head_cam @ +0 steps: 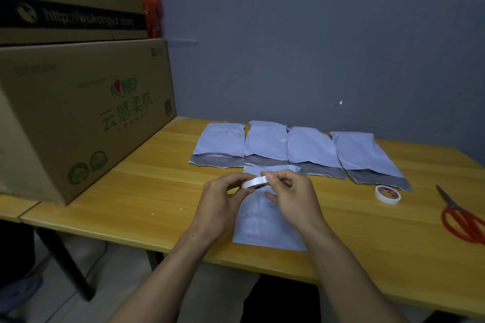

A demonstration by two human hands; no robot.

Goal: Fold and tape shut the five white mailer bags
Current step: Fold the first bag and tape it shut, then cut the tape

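- Left hand: forearm comes in from the lower edge of the head view, wrist raised off the table. Fingers and thumb curl round a white tape roll and hold it above the table, tilted, with its edge toward the camera.
- Right hand: forearm enters from lower right, with the back of the hand toward the camera. Thumb and forefinger are pinched together at the right rim of the same roll, and the other fingers are loosely curled beneath. I cannot tell whether a loose end of tape is in the pinch.
- The two hands are close together, meeting at the roll.
- Fifth mailer bag: lies flat on the wooden table directly under the hands, long axis pointing away from the person. White and slightly wrinkled. Its far end is hidden partly by the hands and reaches the near edge of the row behind.
- Row of four white mailer bags: laid side by side toward the back of the table, edges touching or slightly overlapping. Each shows a grey band across its near end.
- Second tape roll: flat on the table to the right of the hands, just beside the near corner of the rightmost bag.
- Red-handled scissors: near the table's right edge, blades pointing away.
- Cardboard boxes: stacked on the table's left end.
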